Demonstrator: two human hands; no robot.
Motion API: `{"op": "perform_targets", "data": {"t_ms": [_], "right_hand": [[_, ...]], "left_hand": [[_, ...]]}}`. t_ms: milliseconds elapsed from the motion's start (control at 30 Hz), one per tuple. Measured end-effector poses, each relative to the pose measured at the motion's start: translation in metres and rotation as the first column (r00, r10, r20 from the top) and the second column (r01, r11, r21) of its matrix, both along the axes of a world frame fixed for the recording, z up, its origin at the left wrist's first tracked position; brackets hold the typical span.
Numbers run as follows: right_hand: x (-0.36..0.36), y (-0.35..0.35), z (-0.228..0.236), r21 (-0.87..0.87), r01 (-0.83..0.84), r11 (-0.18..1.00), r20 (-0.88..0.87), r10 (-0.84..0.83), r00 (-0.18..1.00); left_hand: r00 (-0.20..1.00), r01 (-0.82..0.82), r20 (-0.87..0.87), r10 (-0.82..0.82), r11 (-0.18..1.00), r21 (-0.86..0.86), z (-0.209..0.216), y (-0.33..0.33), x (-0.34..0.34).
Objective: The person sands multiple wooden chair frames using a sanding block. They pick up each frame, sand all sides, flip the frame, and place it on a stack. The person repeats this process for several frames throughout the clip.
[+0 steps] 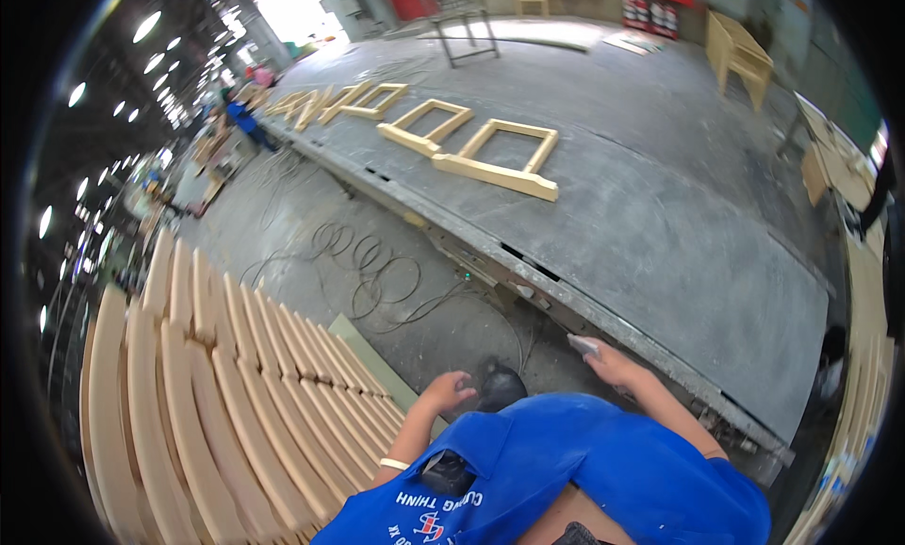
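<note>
The right hand grasps a small grey piece, best held firmly; the left hand, released, hangs near wooden bars

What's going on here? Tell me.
A person's right hand holds a small greyish object near the edge of a long grey work surface. The left hand looks empty, beside stacked pale wooden pieces. Wooden frames lie in a row on the surface, untouched by either hand.
</note>
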State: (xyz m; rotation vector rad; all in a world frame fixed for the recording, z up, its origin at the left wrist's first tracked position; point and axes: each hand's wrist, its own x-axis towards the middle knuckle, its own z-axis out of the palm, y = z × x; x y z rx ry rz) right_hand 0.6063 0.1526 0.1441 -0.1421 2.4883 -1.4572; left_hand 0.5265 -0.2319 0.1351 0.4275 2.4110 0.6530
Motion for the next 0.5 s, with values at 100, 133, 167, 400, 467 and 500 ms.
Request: {"op": "perform_targets", "data": {"t_ms": [100,133,167,400,467,500], "right_hand": [[-0.014,0.023,-0.019,0.102,0.291,0.951,0.160,-0.305,0.939],[-0.019,0.027,-0.026,0.194,0.395,0.898,0.231,-0.433,0.871],[-0.025,0.030,-0.031,0.160,0.494,0.854,0.244,-0.520,0.819],[-0.098,0.005,0.015,0.086,0.790,0.607,0.192,-0.788,0.585],[-0.110,0.007,0.057,0.046,0.861,0.507,0.237,-0.842,0.484],[-0.106,0.010,0.080,0.097,0.878,0.470,0.200,-0.873,0.445]], "left_hand": [[0.990,0.135,-0.035,-0.136,0.990,-0.025,-0.007,0.016,-0.103],[0.982,0.170,-0.071,-0.173,0.984,-0.044,-0.006,0.024,-0.138],[0.962,0.242,-0.129,-0.240,0.970,-0.002,-0.005,0.035,-0.176],[0.858,0.462,-0.333,-0.391,0.871,0.168,-0.022,0.114,-0.400],[0.736,0.539,-0.504,-0.453,0.842,0.030,-0.043,0.144,-0.458],[0.708,0.618,-0.488,-0.511,0.782,0.079,-0.050,0.161,-0.490]]}}
